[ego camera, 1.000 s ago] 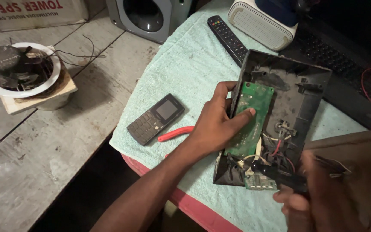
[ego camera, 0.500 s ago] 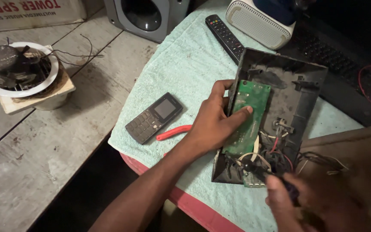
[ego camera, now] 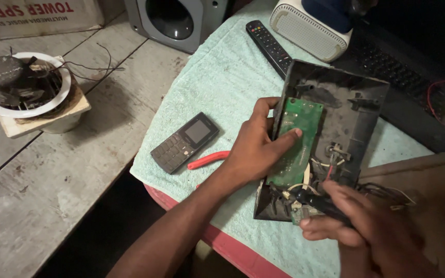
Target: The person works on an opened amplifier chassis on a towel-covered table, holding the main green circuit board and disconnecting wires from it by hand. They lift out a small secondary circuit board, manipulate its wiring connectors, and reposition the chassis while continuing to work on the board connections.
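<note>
From the head view, an opened black casing lies on a pale green towel spread over the tabletop. Inside the casing sits a green circuit board, with wires bunched near its lower end. The left hand lies across the casing's left wall, thumb hooked over the rim, fingers stretched flat and pressing on the board; it grips nothing. The right hand is closed around a dark tool, its tip down among the wires at the casing's bottom corner.

Left of the left hand, on the towel, lie a dark keypad phone and, just beside it, a red-handled tool. A black remote lies above the casing, near a white speaker. A keyboard runs behind the casing. Well apart on the left stands a white fan on the bare wood, with a grey speaker at the top.
</note>
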